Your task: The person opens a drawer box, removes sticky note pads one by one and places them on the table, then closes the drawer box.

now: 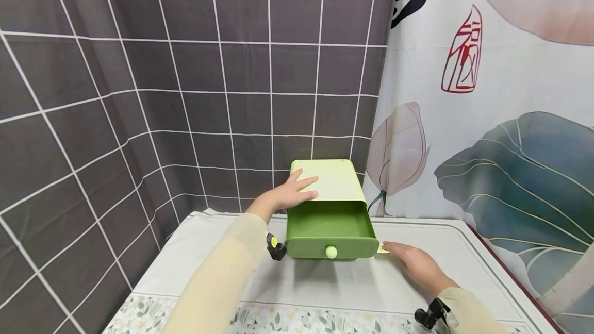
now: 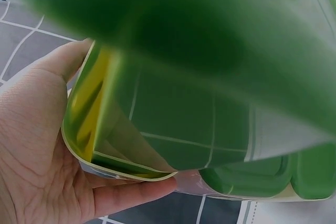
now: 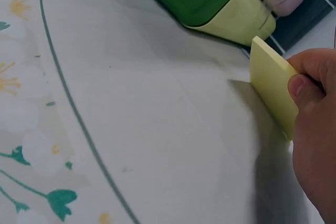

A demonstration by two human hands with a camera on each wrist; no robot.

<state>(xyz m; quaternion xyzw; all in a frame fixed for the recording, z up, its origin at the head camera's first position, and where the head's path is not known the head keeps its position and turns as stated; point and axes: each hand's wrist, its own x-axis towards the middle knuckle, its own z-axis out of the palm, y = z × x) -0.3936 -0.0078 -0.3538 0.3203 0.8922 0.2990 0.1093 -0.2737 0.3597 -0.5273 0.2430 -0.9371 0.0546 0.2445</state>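
A small desk drawer unit with a pale yellow-green casing (image 1: 336, 182) stands on the table, its green top drawer (image 1: 301, 248) pulled out. On the drawer front is a round pale knob (image 1: 331, 252). My left hand (image 1: 286, 195) rests on the casing's top left, fingers spread and fairly straight; in the left wrist view the hand (image 2: 42, 140) lies around the casing's rounded corner. To the right of the drawer, my right hand (image 1: 417, 264) pinches a pad of pale yellow sticky notes (image 3: 270, 90) between thumb and finger. The pad stands on edge just above or touching the cloth.
A white cloth (image 1: 204, 251) with a floral border (image 1: 287, 318) covers the table. A dark grid-patterned curtain (image 1: 246, 68) hangs behind and to the left, a white printed curtain (image 1: 417, 73) at the right. Further green drawer fronts (image 2: 315, 174) show in the left wrist view.
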